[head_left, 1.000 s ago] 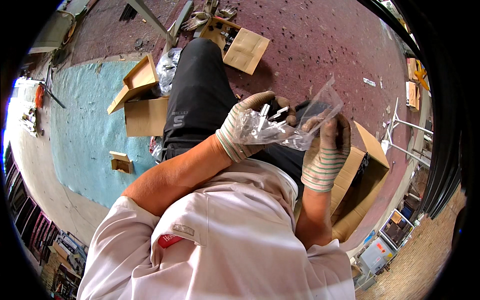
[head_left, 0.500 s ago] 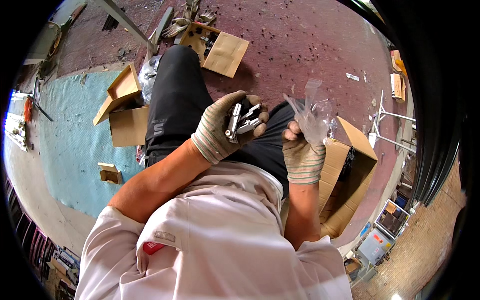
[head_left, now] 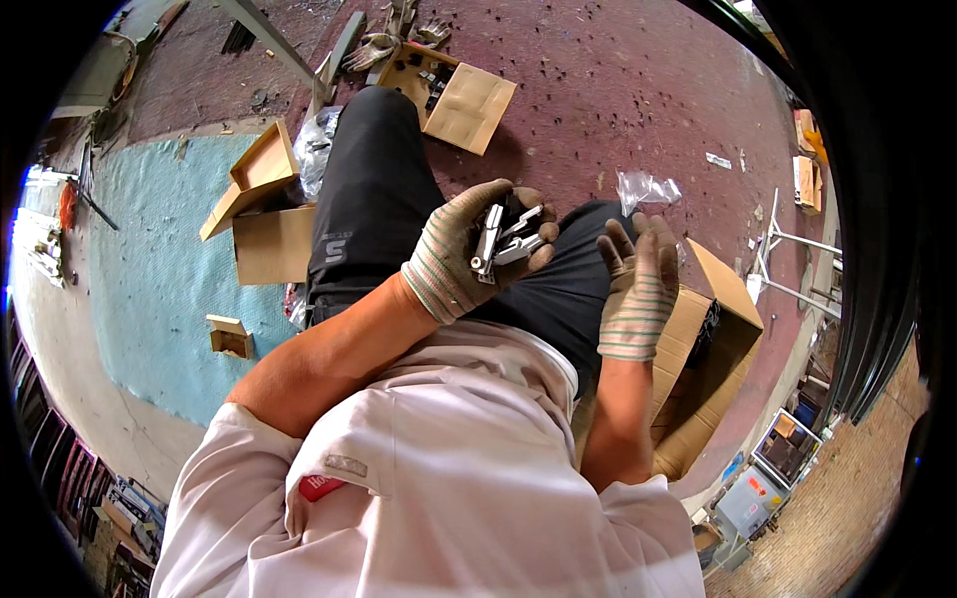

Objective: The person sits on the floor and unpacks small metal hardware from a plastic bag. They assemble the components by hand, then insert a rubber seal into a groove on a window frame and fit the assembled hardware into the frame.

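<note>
Several small silver metal fittings with black parts [head_left: 511, 242] lie in the curled palm of my left hand [head_left: 454, 254], which wears a knitted work glove with a striped cuff. Their exact kind is hard to make out. To the right, my right hand [head_left: 638, 289], gloved the same way, is raised with its fingers apart and nothing in them. Just beyond its fingertips is a crumpled clear plastic bag [head_left: 648, 187], apart from the hand; whether it is falling or lying on the floor I cannot tell.
An open cardboard box [head_left: 688, 399] stands by my right leg. Ahead, another carton [head_left: 469, 108] holds small black pieces, with spare gloves [head_left: 371, 52] beside it. More cartons [head_left: 271, 244] sit at my left on a blue mat [head_left: 150, 279]. Small dark bits dot the reddish floor [head_left: 598, 100].
My right hand has let go of the clear plastic bag, which is now farther ahead, and its fingers have spread. My left hand still holds the metal fittings. The view has shifted slightly.
</note>
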A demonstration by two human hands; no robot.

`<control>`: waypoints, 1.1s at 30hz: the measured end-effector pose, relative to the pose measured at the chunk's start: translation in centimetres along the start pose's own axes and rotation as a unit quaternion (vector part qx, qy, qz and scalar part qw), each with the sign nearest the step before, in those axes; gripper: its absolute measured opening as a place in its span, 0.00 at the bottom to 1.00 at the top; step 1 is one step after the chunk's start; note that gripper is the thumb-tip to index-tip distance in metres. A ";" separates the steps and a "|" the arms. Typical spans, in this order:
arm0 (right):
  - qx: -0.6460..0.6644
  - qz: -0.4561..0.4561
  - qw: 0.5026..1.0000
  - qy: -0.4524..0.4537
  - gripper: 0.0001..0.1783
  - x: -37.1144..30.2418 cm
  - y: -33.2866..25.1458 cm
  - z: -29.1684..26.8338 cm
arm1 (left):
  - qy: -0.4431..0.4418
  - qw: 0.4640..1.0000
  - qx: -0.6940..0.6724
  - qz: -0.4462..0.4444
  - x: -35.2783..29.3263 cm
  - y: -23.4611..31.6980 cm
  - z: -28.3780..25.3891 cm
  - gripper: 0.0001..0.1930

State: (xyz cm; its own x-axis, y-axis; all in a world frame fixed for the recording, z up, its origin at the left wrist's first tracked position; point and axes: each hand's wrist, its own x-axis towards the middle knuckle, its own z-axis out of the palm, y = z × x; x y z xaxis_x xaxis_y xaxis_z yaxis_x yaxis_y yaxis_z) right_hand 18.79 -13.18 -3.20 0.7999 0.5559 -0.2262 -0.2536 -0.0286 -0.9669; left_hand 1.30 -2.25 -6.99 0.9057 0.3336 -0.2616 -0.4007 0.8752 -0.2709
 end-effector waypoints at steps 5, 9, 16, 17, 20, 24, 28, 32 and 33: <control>-0.157 -0.098 0.979 -0.081 0.12 -2.7 0.5 1.5 | 0.007 1.000 -0.008 0.000 -0.1 0.0 0.2 0.17; -0.303 -0.196 0.925 -0.123 0.09 -5.2 0.2 2.6 | 0.045 0.999 -0.017 0.017 -0.4 -0.1 0.9 0.17; -0.362 -0.288 0.873 -0.155 0.17 -5.7 0.3 4.3 | 0.000 1.000 0.008 0.018 -0.2 -0.1 0.0 0.18; -0.368 -0.297 0.866 -0.160 0.18 -5.5 0.3 4.4 | 0.005 1.000 0.005 0.014 -0.3 0.0 0.0 0.18; -0.398 -0.318 0.843 -0.174 0.21 -5.5 0.1 4.4 | 0.021 1.000 0.003 0.007 -0.4 0.2 0.1 0.17; -0.467 -0.419 0.753 -0.199 0.25 -4.8 0.0 4.3 | 0.036 0.999 0.010 0.016 -0.3 0.2 -0.4 0.17; -0.478 -0.398 0.755 -0.208 0.25 -5.0 -0.2 4.4 | 0.028 0.999 0.021 0.016 -0.3 0.2 -0.5 0.16; -0.462 -0.425 0.750 -0.210 0.22 -4.7 0.1 4.2 | 0.037 0.999 0.004 0.018 -0.6 0.1 0.2 0.16; -0.461 -0.424 0.751 -0.209 0.22 -4.7 -0.1 4.2 | 0.035 0.999 0.001 0.020 -0.6 0.0 0.6 0.16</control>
State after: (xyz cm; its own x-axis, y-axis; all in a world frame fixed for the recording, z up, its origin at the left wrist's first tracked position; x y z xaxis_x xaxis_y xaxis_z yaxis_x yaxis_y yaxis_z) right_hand 12.72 -12.33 -1.55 0.1722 0.9051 0.3888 0.8891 0.0271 -0.4569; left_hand 0.82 -2.25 -6.27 0.8767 0.3437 -0.3366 -0.4365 0.8624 -0.2564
